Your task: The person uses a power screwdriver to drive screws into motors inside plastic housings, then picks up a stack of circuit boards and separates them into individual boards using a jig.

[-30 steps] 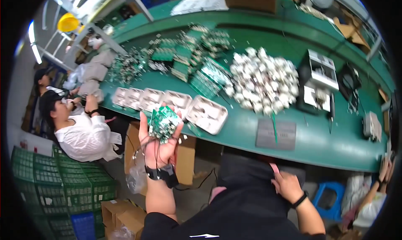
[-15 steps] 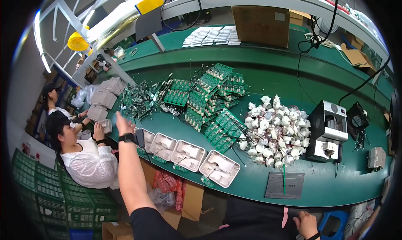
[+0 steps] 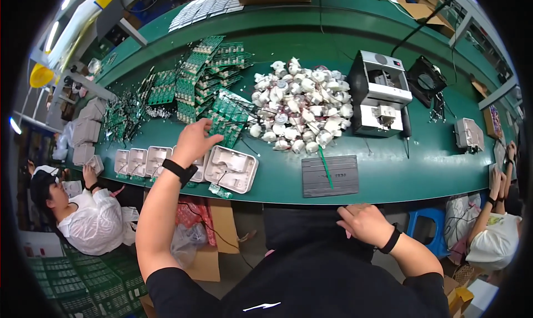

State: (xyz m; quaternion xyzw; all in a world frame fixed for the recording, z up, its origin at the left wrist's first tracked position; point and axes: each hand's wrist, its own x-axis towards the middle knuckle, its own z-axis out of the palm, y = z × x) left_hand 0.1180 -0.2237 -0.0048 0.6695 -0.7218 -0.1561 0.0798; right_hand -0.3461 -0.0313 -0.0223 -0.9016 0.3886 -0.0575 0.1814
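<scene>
My left hand (image 3: 195, 143) is over the row of light grey plastic housings, thumb and fingers apart, with nothing seen in it. It partly hides a housing beneath it. The nearest open housing (image 3: 232, 169) lies just right of it, with a dark wire inside and a small green circuit board (image 3: 220, 191) at its front edge. Beyond my fingertips lie green circuit board panels (image 3: 229, 115). My right hand (image 3: 363, 223) is at the table's front edge, below the dark grey pad (image 3: 330, 176). Its fingers are loosely bent and apart, and no object shows in it.
A heap of white wired parts (image 3: 302, 107) fills the middle of the green table. Right of it stand a black and silver machine (image 3: 380, 96) and another housing (image 3: 469, 134). A green stick (image 3: 326, 167) crosses the pad. Co-workers sit at left and right; a blue stool (image 3: 425, 223) is nearby.
The view has swung to the right. My left hand has come back from the far left to the nearer housings. My right hand has risen from my lap to the table's edge.
</scene>
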